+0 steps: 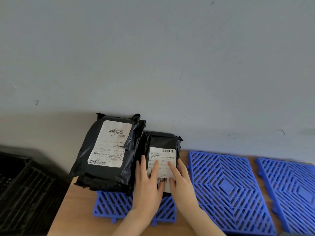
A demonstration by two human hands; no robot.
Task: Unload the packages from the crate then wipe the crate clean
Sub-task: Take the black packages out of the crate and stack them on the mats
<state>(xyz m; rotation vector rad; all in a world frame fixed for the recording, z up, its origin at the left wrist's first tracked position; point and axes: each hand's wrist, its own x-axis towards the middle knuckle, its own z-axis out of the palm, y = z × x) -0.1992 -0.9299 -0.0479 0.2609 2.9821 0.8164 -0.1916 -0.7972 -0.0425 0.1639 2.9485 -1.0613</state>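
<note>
The black crate (22, 189) is cut off by the left and bottom edges, and its interior is too dark to make out. The large package (109, 150) covers most of a lower package (102, 184) and the far part of a blue grid panel (112, 206). The left hand (148, 189) and right hand (180, 183) hide the lower part of the label (162, 159) on the small package (162, 140). The label print is too small to read. The rightmost blue panel (293, 189) runs past the right edge.
</note>
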